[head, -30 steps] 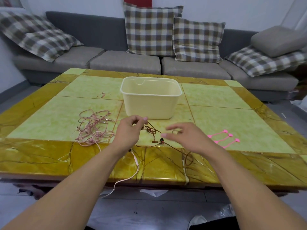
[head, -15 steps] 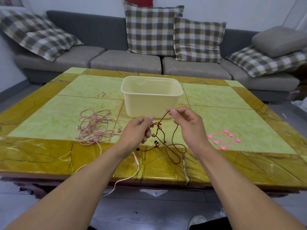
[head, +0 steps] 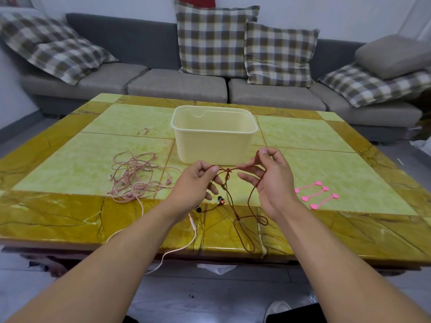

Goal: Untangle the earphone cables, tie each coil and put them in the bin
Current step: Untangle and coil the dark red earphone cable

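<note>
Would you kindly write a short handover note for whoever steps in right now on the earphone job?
Left hand: pinches the brown earphone cable just left of its knot.
Right hand: pinches the same cable on the knot's right, raised above the table.
Brown cable's loops trail on the table's near edge; its earbuds lie below the left hand.
Pink earphone tangle lies left of the bin, one strand hanging over the table edge.
Three pink ties lie to the right, unused.
Done: nothing tied or visibly binned.
Left: undo the knot, untangle the pink cables, tie each coil, bin them.
</note>
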